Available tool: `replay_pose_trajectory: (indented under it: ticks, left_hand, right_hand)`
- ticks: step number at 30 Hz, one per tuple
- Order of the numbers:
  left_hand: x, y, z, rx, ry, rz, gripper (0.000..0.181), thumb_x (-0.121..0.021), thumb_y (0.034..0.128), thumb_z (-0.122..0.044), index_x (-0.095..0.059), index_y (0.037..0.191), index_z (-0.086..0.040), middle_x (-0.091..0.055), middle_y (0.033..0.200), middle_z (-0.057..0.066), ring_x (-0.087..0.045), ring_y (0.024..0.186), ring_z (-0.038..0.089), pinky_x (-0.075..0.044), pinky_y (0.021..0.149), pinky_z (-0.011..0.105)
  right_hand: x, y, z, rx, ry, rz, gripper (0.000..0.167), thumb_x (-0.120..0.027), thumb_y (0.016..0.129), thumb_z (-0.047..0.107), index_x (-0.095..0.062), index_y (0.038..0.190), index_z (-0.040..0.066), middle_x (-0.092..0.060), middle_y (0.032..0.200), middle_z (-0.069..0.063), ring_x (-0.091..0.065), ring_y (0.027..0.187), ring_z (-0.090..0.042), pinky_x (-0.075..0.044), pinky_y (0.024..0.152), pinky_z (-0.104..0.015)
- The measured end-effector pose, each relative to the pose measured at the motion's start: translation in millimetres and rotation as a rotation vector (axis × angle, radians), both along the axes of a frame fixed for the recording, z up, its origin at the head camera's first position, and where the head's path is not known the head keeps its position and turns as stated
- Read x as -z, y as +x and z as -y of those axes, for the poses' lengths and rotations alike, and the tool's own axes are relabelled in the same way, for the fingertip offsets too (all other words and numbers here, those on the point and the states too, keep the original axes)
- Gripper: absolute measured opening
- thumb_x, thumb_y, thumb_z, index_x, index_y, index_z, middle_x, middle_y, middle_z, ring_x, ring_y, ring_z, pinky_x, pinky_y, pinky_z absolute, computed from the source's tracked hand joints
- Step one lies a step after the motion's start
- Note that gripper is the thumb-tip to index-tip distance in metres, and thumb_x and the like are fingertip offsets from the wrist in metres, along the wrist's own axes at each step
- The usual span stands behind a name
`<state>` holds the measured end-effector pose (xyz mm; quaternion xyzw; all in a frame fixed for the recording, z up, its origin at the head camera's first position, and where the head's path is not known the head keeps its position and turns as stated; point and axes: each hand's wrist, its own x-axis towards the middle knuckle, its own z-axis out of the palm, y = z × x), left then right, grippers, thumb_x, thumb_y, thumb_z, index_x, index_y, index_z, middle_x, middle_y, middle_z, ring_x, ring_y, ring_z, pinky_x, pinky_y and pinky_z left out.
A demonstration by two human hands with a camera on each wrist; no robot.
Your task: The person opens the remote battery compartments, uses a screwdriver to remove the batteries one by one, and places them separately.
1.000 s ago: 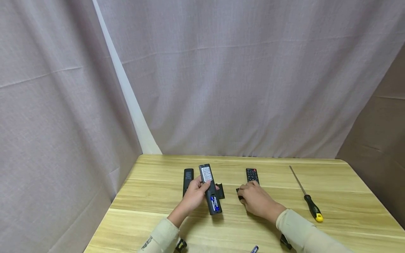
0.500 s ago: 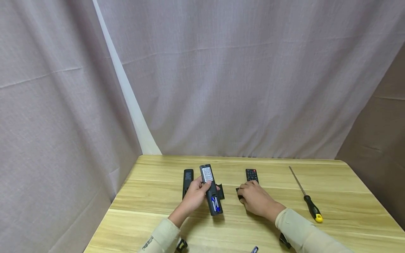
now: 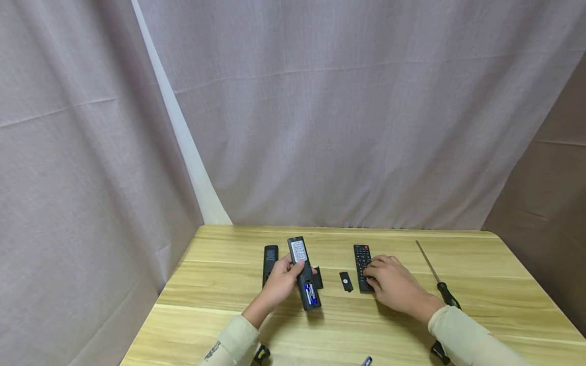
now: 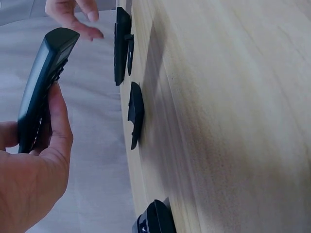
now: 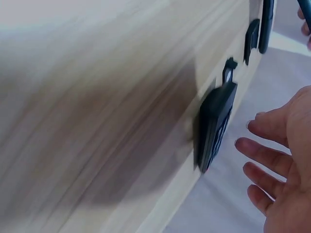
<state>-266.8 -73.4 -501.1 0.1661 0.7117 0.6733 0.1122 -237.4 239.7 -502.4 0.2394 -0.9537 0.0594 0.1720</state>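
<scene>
My left hand (image 3: 280, 282) grips a black remote control (image 3: 305, 277), back side up. Its battery compartment is uncovered, with blue batteries (image 3: 311, 294) inside. My right hand (image 3: 394, 284) is above the right part of a second remote (image 3: 360, 259), which lies buttons up on the table. In the right wrist view the right hand's fingers (image 5: 265, 158) are spread and slightly bent, apart from that remote (image 5: 214, 128). A small black battery cover (image 3: 345, 281) lies left of the second remote. Another dark cover (image 3: 318, 278) lies partly behind the held remote.
A third remote (image 3: 270, 259) lies face down at the left, partly behind the left hand. A screwdriver (image 3: 430, 262) lies at the right, its handle end hidden by the right arm. One loose battery (image 3: 367, 361) shows at the bottom edge. Curtains (image 3: 348, 127) stand behind the wooden table (image 3: 220, 295).
My right hand has left the small battery cover and moved right, over the second remote. The cover now lies exposed on the table. My left hand still holds its remote almost in place.
</scene>
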Motion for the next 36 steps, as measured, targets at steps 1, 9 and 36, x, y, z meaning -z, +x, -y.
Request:
replay_pose_trajectory:
  ticks: [1,9,36]
  left_hand:
    - [-0.1,0.0,-0.2,-0.002,-0.001,-0.001,0.044,-0.044,0.1158,-0.019,-0.045,0.150,0.009,-0.072,0.128,0.033,-0.074,0.121,0.039,-0.066,0.092,0.030]
    - [-2.1,1.0,-0.5,-0.001,0.005,0.005,0.045,-0.043,0.1161,-0.019,-0.044,0.152,0.008,-0.071,0.129,0.032,-0.073,0.122,0.038,-0.066,0.094,0.034]
    - [-0.3,-1.6,-2.2,0.004,0.043,0.030,0.048,-0.044,0.1160,-0.020,-0.041,0.155,0.008,-0.069,0.132,0.035,-0.072,0.123,0.042,-0.066,0.089,0.030]
  right_hand:
    - [-1.2,2.0,-5,0.003,-0.001,-0.008,0.012,-0.080,0.091,0.010,-0.082,0.103,0.012,-0.080,0.105,-0.003,-0.069,0.113,-0.029,-0.055,0.103,-0.050]
    - [-3.2,15.3,-29,0.041,0.008,-0.004,0.014,-0.080,0.092,0.014,-0.081,0.106,0.012,-0.080,0.109,-0.005,-0.070,0.111,-0.030,-0.055,0.099,-0.053]
    - [15.6,39.3,-111,0.436,-0.086,0.203,0.057,-0.080,0.090,0.022,-0.061,0.128,-0.015,-0.066,0.104,-0.030,-0.067,0.092,-0.051,-0.058,0.077,-0.065]
